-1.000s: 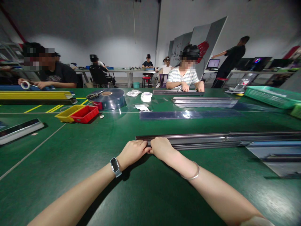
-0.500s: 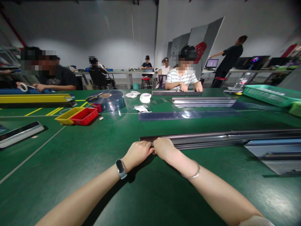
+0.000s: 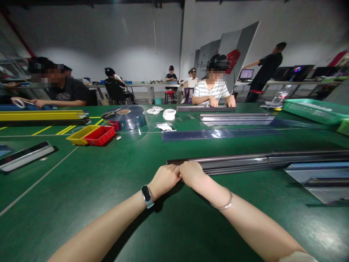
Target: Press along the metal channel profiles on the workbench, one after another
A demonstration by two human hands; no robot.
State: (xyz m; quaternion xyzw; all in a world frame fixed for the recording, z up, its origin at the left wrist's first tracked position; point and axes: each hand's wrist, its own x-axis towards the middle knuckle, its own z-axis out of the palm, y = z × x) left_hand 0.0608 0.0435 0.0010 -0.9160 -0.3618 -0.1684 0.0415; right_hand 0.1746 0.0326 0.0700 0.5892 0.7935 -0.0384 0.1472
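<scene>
So the thing that's shifted over the last second is the dark metal profile (image 3: 240, 162). Its left tip used to poke out left of where the clear strip (image 3: 218, 134) starts, and now it sits a bit right of that. The strip, the red bin (image 3: 100, 136) and the film reel (image 3: 135, 118) look parked, so I'd say the profile itself got slid rightward along the surface (image 3: 128, 160), not just the camera drifting.

Both hands went along with it. The left hand (image 3: 165, 179) moved further than the right hand (image 3: 191, 171), so they've bunched up and now touch right at the profile's near side, by its left end. Fingers look curled in there, but the right hand's are mostly hidden behind its own back and wrist, so honestly can't tell how firm the grip is or whether something small is pinched between them.

Profile's lying flat, roughly parallel to the surface's far edge, running off toward the right edge.

My read: it's close work on that left end, with the slide as a small nudge or a side effect of pressing. Not a big step forward; neither hand has let go and backed off.
</scene>
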